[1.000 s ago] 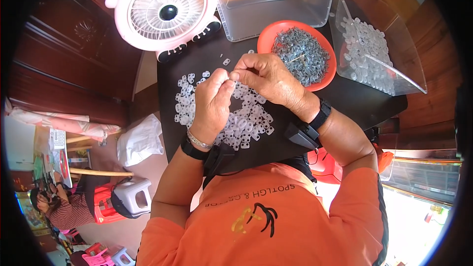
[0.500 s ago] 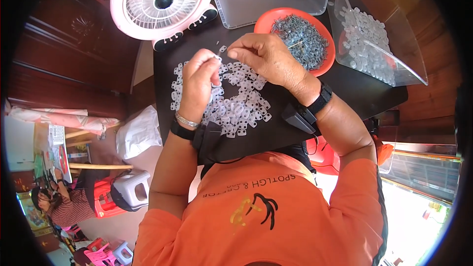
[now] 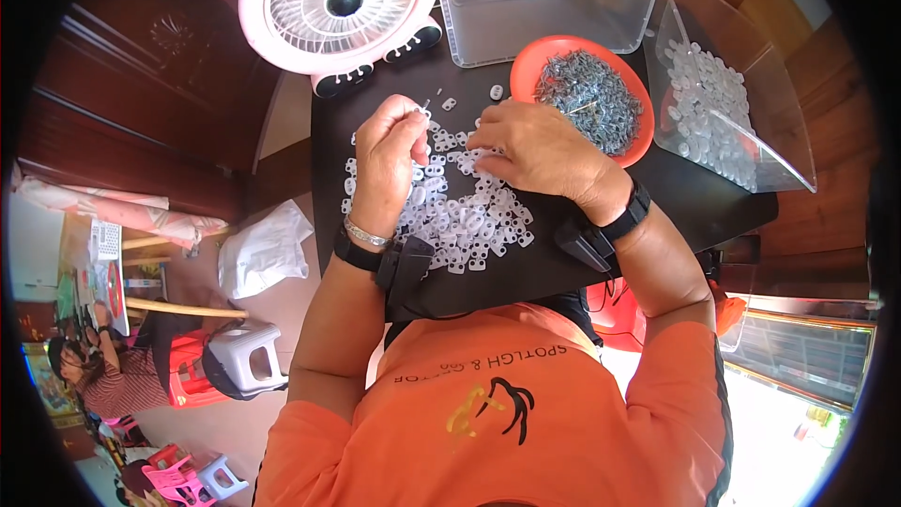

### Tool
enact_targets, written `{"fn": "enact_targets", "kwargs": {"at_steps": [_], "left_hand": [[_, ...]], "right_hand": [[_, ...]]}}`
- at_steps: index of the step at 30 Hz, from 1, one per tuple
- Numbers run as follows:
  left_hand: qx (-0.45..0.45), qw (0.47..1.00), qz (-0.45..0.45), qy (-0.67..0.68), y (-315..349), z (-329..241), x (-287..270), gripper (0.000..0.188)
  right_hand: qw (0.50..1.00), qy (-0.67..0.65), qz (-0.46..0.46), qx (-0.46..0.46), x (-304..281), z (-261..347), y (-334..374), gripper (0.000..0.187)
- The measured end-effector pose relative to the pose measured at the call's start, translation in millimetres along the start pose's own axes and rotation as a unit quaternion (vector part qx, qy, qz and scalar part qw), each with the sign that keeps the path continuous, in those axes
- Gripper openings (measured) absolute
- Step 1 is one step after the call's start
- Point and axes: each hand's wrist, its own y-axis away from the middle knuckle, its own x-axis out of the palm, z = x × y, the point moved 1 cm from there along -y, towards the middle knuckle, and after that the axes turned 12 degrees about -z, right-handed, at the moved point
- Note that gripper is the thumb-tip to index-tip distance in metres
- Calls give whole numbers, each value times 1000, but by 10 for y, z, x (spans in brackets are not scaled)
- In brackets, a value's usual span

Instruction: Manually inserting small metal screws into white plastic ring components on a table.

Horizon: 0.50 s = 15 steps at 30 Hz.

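Observation:
My left hand [image 3: 387, 150] is raised over the left side of a pile of small white plastic pieces with holes [image 3: 460, 221]. Its thumb and forefinger are closed on a tiny white piece [image 3: 425, 111], mostly hidden by the fingertips. My right hand [image 3: 549, 150] rests over the pile's right part, fingers bent and apart from the thumb, touching the loose pieces; nothing shows in its grip. Just beyond lies a single white piece with two dark holes [image 3: 496, 92]. Another small piece [image 3: 450, 103] lies past the left fingertips.
An orange-red plate [image 3: 527, 66] heaped with small grey metal parts [image 3: 587, 99] stands beyond my right hand. A clear bin [image 3: 784, 164] of white round pieces is at the right, another clear bin [image 3: 460, 47] behind. A pink fan [image 3: 324, 54] stands far left; a person [image 3: 117, 380] sits left.
My right hand has come away from the left fingertips, down onto the pile. The white piece with two dark holes now shows near the plate. The whole view has shifted slightly.

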Motion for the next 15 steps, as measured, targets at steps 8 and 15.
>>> {"fn": "enact_targets", "kwargs": {"at_steps": [8, 15], "left_hand": [[2, 1000, 4, -15, -19, 19, 2, 18], [-16, 1000, 6, -6, 6, 16, 3, 18]], "right_hand": [[999, 45, 21, 1, 107, 50, 5, 12], [999, 10, -40, 33, 144, -14, -34, 13]]}}
